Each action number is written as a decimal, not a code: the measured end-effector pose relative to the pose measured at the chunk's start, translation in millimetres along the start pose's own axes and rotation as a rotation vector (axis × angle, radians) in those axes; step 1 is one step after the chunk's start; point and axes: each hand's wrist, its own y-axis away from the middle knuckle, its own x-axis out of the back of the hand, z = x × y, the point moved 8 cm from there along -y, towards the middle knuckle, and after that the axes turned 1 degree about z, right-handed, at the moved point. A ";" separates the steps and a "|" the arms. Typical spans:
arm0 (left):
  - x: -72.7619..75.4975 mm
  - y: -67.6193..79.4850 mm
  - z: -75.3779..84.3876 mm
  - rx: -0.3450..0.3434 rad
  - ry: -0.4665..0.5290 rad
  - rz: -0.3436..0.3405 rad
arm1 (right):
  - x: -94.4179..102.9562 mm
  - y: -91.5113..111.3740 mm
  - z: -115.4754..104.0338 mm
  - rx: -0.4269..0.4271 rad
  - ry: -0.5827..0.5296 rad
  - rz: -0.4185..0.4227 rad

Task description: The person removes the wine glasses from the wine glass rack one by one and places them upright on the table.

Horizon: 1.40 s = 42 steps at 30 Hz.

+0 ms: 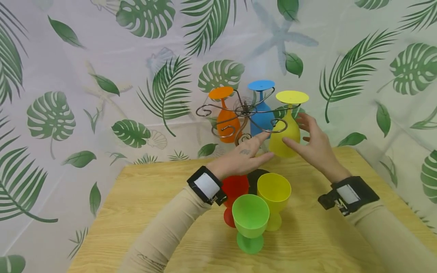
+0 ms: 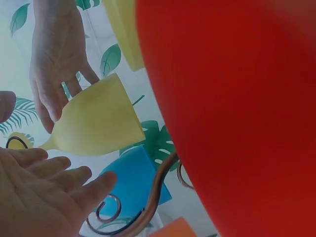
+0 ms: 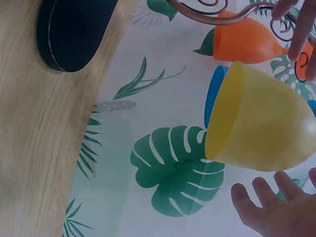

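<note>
A yellow plastic goblet [image 1: 289, 127] hangs upside down by its foot from a curled metal wire rack [image 1: 245, 110]. My right hand [image 1: 317, 148] is beside its bowl, fingers spread and loosely bent. In the right wrist view a gap shows between those fingertips and the bowl. My left hand [image 1: 244, 157] reaches in front of the rack from the left, fingers extended towards the yellow goblet. In the left wrist view its fingers [image 2: 69, 180] look straight, with nothing held. Blue [image 1: 262, 119] and orange [image 1: 227, 121] goblets also hang upside down from the rack.
Red [image 1: 235, 189], yellow [image 1: 274, 189] and green [image 1: 250, 218] goblets stand upright on the wooden table [image 1: 150, 197], below my left forearm and hand. A black base [image 3: 74, 34] sits behind them. A leaf-patterned sheet [image 1: 112, 68] hangs behind the table.
</note>
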 end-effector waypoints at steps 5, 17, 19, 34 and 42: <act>1.1 -12.8 -1.3 0.033 0.013 0.001 | -1.6 -3.9 3.3 -0.014 -0.017 -0.010; 1.7 -18.8 -4.8 0.104 -0.038 -0.082 | -3.7 -1.8 4.4 0.045 -0.049 -0.003; 2.9 -20.0 -3.9 0.108 -0.041 -0.088 | -3.3 -1.8 4.0 0.056 -0.046 0.004; -7.3 -45.0 0.9 0.093 -0.089 -0.136 | -5.9 1.1 4.3 0.081 -0.031 0.003; -10.1 -46.3 4.0 0.119 -0.106 -0.156 | -2.6 4.7 4.9 0.064 -0.030 0.017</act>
